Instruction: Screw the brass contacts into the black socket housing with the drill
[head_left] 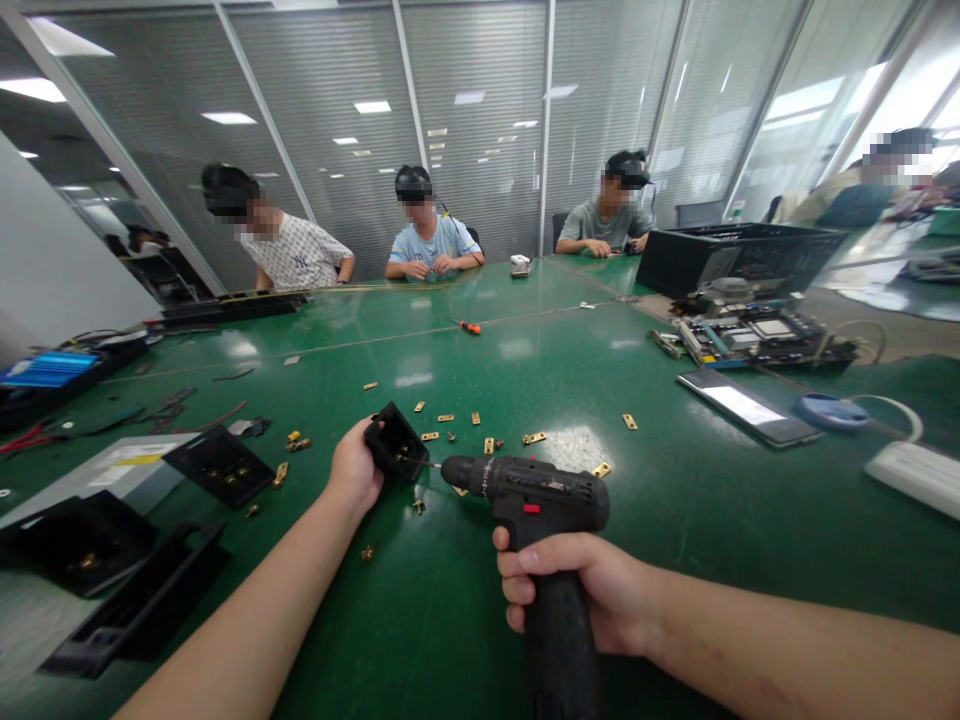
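Observation:
My left hand [355,470] grips a small black box [396,440] at its left side, the open face turned toward the drill. Wrapped round the handle of a black cordless drill [551,495] is my right hand [562,580]. The drill points left, and its thin bit reaches into the box, where brass-coloured parts show; the exact contact of the tip is too small to tell. Around them on the green table [450,620] lie several small brass plates, one of them a plate [630,422] to the right, and screws such as a brass screw [367,553] below the box.
Black housings [75,540] and a metal case [112,470] lie at the left. An orange screwdriver [470,327] is farther back. To the right are a phone [746,405], a circuit board [765,335] and a power strip [911,475]. Several people sit beyond the table.

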